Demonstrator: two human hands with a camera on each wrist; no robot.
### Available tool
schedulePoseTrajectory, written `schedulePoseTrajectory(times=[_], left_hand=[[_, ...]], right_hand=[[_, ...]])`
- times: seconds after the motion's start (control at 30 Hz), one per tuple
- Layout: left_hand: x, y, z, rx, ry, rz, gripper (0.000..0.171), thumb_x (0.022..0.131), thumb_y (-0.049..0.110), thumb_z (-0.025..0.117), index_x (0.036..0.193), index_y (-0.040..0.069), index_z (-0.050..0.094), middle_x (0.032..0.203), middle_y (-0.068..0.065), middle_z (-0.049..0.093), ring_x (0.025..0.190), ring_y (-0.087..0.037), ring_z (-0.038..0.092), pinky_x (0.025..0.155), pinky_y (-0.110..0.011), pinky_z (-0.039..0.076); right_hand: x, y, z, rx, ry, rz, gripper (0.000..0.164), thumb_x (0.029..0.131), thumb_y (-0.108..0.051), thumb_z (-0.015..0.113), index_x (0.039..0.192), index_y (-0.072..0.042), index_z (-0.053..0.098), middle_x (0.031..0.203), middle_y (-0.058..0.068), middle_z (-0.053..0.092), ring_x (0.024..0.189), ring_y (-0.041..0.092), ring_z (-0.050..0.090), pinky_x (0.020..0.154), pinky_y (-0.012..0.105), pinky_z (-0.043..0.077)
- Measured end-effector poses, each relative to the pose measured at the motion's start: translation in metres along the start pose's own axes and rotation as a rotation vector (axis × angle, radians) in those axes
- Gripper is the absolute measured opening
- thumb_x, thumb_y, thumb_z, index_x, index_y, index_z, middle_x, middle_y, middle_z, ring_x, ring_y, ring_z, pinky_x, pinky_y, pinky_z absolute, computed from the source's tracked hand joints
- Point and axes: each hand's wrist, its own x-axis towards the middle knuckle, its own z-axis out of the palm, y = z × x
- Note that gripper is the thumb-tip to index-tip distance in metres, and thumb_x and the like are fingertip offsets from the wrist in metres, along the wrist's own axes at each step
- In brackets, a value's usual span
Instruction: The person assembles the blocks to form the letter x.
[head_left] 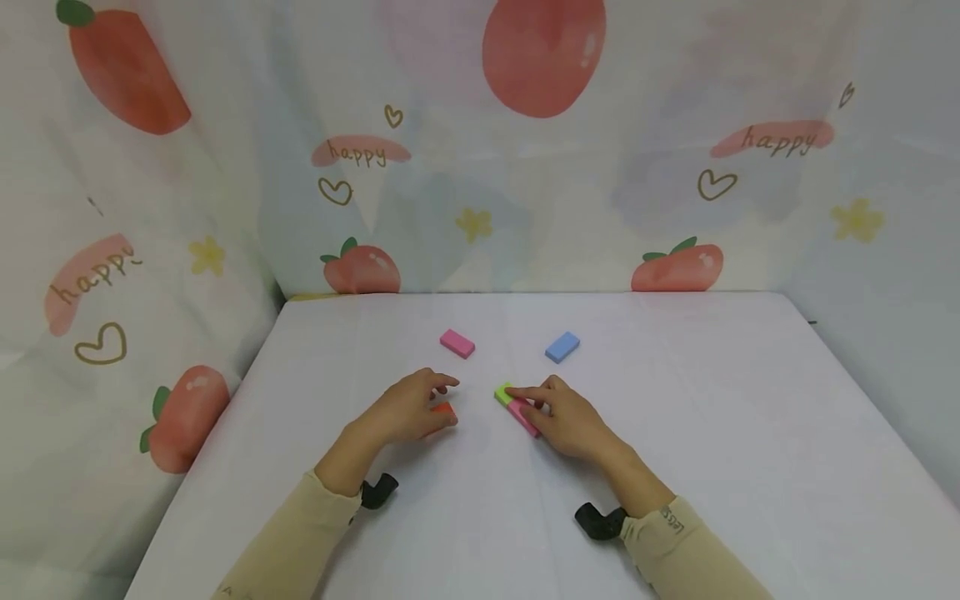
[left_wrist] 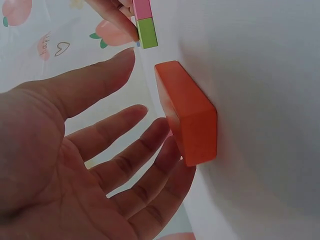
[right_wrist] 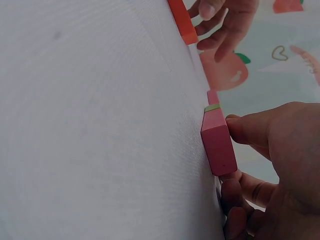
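Observation:
In the head view, my left hand (head_left: 411,408) is over an orange block (head_left: 444,408). The left wrist view shows the thumb standing apart from the orange block (left_wrist: 187,112), with loosely bent fingers along its far side. My right hand (head_left: 566,417) holds a pink block (head_left: 525,419) between thumb and fingers. A green block (head_left: 502,395) lies end to end with that pink block, the index fingertip near where they meet. In the right wrist view, the pink block (right_wrist: 218,145) shows its near end, while only a thin strip of the green block (right_wrist: 212,107) is visible.
Farther back on the white table (head_left: 712,400) lie another pink block (head_left: 457,343) and a blue block (head_left: 562,347). A printed cloth (head_left: 555,192) rises behind the table's far edge and along its left side. Black wrist devices (head_left: 600,522) sit at both sleeves.

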Motion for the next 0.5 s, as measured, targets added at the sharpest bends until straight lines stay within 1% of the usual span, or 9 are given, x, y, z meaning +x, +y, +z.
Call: schedulePoseTrajectory(times=[0.1,0.3,0.5], left_hand=[[-0.0021,-0.0028,-0.0005,0.001,0.000,-0.025,0.054,0.090,0.026,0.081,0.140,0.017,0.063,0.121,-0.003,0.065,0.108,-0.020,0.061,0.097,-0.040,0.051],[-0.0056,-0.0062,0.0016,-0.016,-0.017,-0.071,0.051,0.087,0.023,0.084,0.134,0.015,0.067,0.115,0.000,0.064,0.100,-0.015,0.059,0.090,-0.034,0.051],[-0.0079,-0.0079,0.0047,-0.002,-0.014,-0.091,0.047,0.087,0.020,0.084,0.131,0.015,0.068,0.116,-0.001,0.065,0.102,-0.017,0.059,0.090,-0.035,0.053]], right_hand=[[0.0005,-0.0002,0.0000,-0.003,0.001,-0.008,0.038,0.103,-0.025,0.064,0.139,-0.037,0.066,0.099,0.002,0.052,0.073,0.016,0.048,0.065,0.030,0.037],[0.0020,0.0003,0.0003,0.002,-0.009,-0.016,0.039,0.103,-0.025,0.063,0.140,-0.036,0.066,0.098,0.003,0.051,0.075,0.017,0.046,0.065,0.030,0.036],[0.0024,0.0008,0.0006,0.000,0.000,-0.017,0.038,0.103,-0.027,0.062,0.140,-0.035,0.065,0.099,0.003,0.052,0.073,0.018,0.046,0.065,0.031,0.036]])
